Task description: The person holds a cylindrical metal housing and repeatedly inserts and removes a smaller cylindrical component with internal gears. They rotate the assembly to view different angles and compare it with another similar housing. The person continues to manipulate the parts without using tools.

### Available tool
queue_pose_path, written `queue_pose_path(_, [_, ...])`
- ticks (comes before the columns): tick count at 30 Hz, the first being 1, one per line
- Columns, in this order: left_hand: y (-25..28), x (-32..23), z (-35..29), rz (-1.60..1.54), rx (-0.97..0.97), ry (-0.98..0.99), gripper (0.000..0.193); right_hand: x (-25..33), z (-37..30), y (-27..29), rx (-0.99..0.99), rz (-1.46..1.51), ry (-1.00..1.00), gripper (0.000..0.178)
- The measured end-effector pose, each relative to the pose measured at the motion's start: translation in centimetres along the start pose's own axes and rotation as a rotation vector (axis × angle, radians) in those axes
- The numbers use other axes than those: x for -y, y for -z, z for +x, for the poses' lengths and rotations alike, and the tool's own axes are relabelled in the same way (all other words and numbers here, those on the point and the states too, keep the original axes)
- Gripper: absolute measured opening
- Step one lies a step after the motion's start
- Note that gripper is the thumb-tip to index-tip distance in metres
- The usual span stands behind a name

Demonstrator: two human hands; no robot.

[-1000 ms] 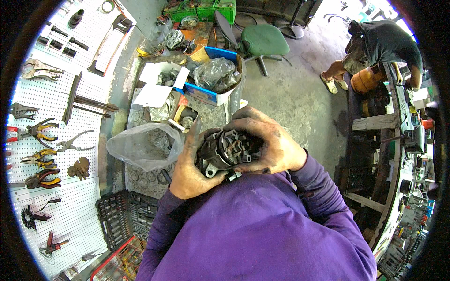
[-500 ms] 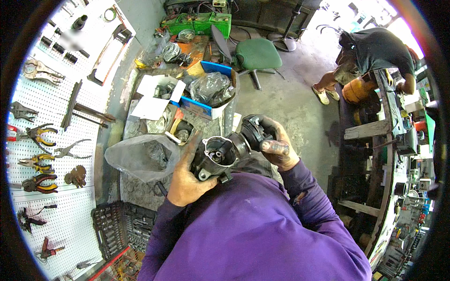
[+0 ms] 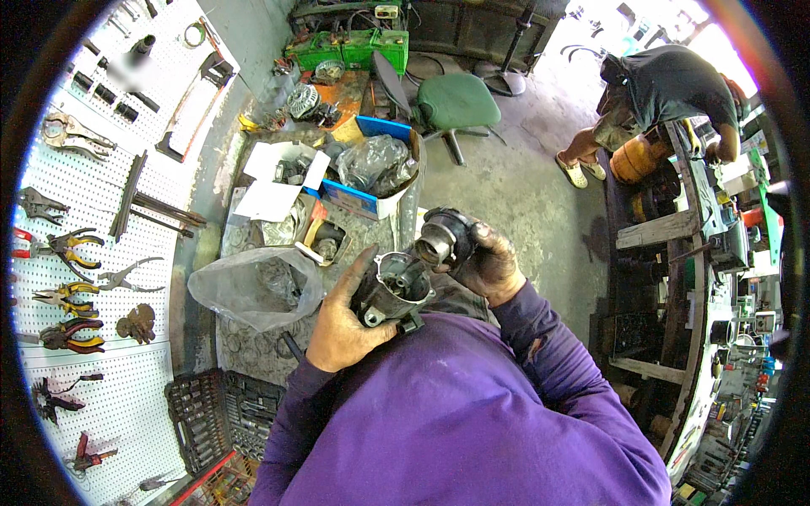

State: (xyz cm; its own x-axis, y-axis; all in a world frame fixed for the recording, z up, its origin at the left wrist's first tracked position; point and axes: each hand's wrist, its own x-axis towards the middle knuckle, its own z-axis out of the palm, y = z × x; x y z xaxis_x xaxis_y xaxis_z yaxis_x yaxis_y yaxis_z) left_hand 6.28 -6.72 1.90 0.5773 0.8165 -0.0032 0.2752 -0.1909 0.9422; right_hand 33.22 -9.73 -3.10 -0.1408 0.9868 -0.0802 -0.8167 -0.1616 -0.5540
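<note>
My left hand (image 3: pixel 342 331) is wrapped around a hollow grey metal housing (image 3: pixel 390 295), its open rim tilted upward so the inner parts show. Close beside it, to the right, my right hand (image 3: pixel 496 266) grips a dark round part with a bright metal collar (image 3: pixel 439 244). That collar points down and left toward the housing's opening. The lower edge of the round part overlaps the housing's rim in view; whether they touch I cannot tell. Both fingers' grips are closed, with some fingertips of the right hand hidden behind the part.
On the bench left of my hands lie a clear plastic bag (image 3: pixel 253 287) and a blue-and-white box (image 3: pixel 350 198) with bagged parts. Toolboxes (image 3: pixel 198 417) sit lower left, by a pegboard (image 3: pixel 110 278) with pliers. A green chair (image 3: pixel 458 101) stands ahead; a person (image 3: pixel 666 93) bends over at right.
My right hand has turned the round part so its metal collar now faces down and left toward me. My left hand and the housing have barely shifted.
</note>
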Motion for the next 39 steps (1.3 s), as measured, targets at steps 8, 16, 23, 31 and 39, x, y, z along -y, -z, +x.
queue_pose_path(8, [0.2,1.7,-0.1,-0.005,-0.053,-0.055,0.121,-0.9,0.2,0.4,0.088,0.519,-0.035,0.082])
queue_pose_path(16, [-0.2,6.4,-0.9,-0.114,-0.108,0.049,0.115,-1.1,-0.1,1.1,0.111,0.542,-0.063,0.090])
queue_pose_path(23, [-1.4,13.8,-1.5,-0.132,-0.196,0.144,0.104,-1.1,0.0,2.5,0.089,0.477,0.013,0.096])
queue_pose_path(31, [-0.7,19.4,-2.1,-0.035,-0.225,0.257,0.102,-2.4,-0.7,4.8,0.032,0.361,-0.029,0.104])
queue_pose_path(39, [-1.9,29.3,0.3,0.061,-0.100,0.521,0.102,-4.4,-1.1,6.5,-0.166,0.363,-0.070,0.096])
